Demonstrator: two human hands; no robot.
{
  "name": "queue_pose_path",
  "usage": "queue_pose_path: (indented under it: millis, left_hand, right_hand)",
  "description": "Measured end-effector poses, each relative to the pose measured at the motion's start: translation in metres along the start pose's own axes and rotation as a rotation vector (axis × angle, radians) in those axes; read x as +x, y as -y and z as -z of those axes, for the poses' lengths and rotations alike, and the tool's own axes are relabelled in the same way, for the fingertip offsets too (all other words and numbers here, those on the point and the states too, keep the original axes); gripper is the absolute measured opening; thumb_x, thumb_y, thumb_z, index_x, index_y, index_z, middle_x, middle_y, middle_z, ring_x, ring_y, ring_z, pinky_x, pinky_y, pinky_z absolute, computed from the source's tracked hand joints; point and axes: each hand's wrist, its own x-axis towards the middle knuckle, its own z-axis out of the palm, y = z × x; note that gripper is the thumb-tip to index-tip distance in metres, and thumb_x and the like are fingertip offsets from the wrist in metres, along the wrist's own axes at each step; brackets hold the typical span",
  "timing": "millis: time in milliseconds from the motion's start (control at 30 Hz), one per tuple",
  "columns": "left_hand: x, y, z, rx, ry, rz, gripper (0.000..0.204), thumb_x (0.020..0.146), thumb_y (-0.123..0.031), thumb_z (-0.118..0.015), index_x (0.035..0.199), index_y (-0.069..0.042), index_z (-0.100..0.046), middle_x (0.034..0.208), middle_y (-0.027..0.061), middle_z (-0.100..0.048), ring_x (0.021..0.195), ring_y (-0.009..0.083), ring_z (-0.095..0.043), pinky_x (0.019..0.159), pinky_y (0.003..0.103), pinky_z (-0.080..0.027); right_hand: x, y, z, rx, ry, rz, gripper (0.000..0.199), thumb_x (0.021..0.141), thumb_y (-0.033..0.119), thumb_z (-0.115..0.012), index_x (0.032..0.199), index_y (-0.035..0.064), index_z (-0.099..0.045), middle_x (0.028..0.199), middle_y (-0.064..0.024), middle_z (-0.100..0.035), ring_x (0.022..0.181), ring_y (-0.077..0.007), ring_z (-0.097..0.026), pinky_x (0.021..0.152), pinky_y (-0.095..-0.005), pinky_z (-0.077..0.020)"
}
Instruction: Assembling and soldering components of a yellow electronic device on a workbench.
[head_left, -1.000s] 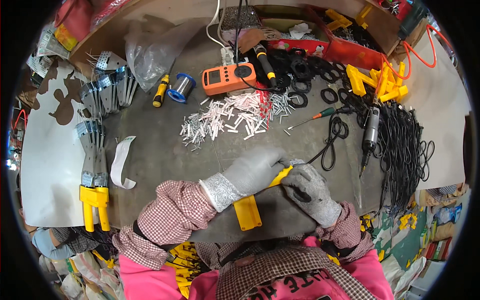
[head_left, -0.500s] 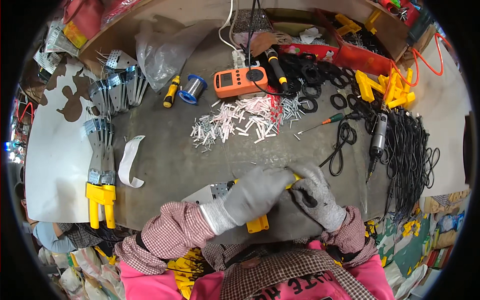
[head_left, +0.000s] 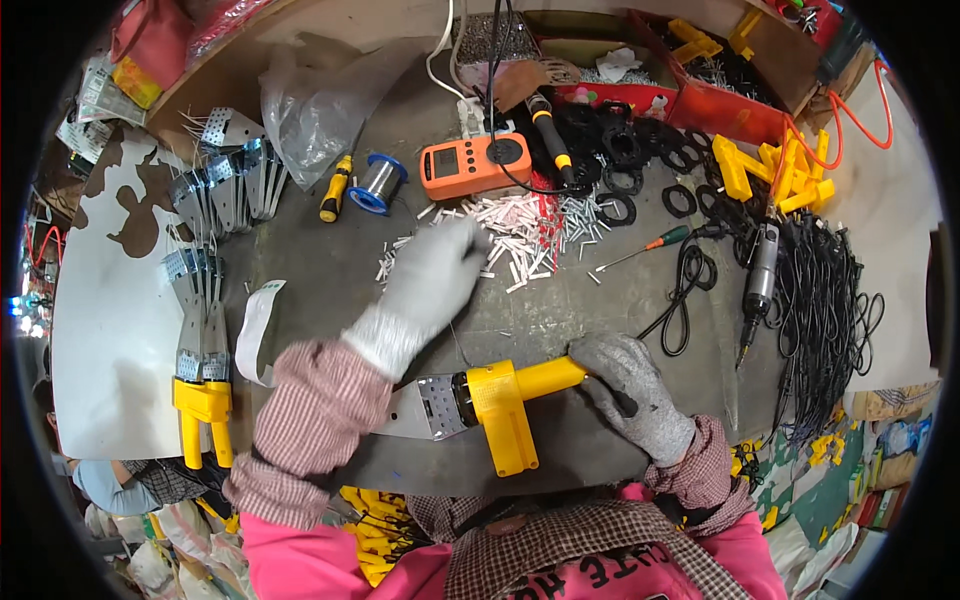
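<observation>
A yellow plastic tool housing (head_left: 508, 430) with a long handle lies near the table's front edge. Its black collar and perforated metal plate (head_left: 440, 405) point left. My right hand (head_left: 635, 395), in a grey glove, is closed around the handle's right end. My left hand (head_left: 435, 270), also gloved, reaches over a pile of small white sleeves (head_left: 520, 235). Its fingers are bent together at the pile, somewhat blurred; whether anything is between them is hidden. A thin wire rises from near the collar. Silvery screws (head_left: 580, 220) lie beside the sleeves.
An orange meter (head_left: 475, 167), a solder wire spool (head_left: 380, 184) and a yellow screwdriver (head_left: 336, 190) stand behind the pile. Black rings (head_left: 678, 202), black cables (head_left: 815, 320) and a power screwdriver (head_left: 760, 275) lie right. Metal plates with yellow handles (head_left: 202, 400) line the left.
My left hand has left the yellow housing and moved up and left to the sleeve pile, uncovering the housing. My right hand stays at the handle's end.
</observation>
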Motion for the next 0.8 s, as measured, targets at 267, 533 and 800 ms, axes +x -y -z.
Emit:
queue_pose_path:
  millis: [267,533,800]
  left_hand:
    - [-0.054,-0.007,-0.005,0.166,0.167,-0.270,0.015,0.083,-0.005,-0.064,0.097,-0.009,-0.069,0.089,0.0139,-0.061,0.088,0.0351,-0.062,0.078,0.044,-0.051]
    - [-0.044,0.006,-0.002,0.166,0.189,-0.269,0.013,0.080,-0.006,-0.065,0.092,-0.004,-0.067,0.090,0.0156,-0.066,0.088,0.0368,-0.065,0.078,0.044,-0.053]
    - [-0.078,-0.004,0.014,-0.628,0.398,0.136,0.014,0.088,-0.002,-0.067,0.102,0.001,-0.071,0.091,0.0067,-0.071,0.088,0.0148,-0.068,0.082,0.028,-0.054]
  right_hand:
    - [0.012,0.007,0.000,0.253,-0.018,-0.174,0.020,0.088,0.004,-0.064,0.108,0.0078,-0.066,0.108,-0.0121,-0.066,0.110,-0.0321,-0.060,0.096,-0.0414,-0.0452]
    - [0.021,0.002,0.002,0.113,0.127,-0.266,0.018,0.092,0.016,-0.058,0.104,0.0047,-0.065,0.096,-0.0157,-0.061,0.095,-0.0363,-0.058,0.086,-0.0425,-0.0464]
    - [0.051,0.009,0.016,0.405,0.295,-0.413,0.024,0.094,0.016,-0.054,0.113,0.0038,-0.063,0.105,-0.0168,-0.066,0.099,-0.0311,-0.065,0.091,-0.0371,-0.0499]
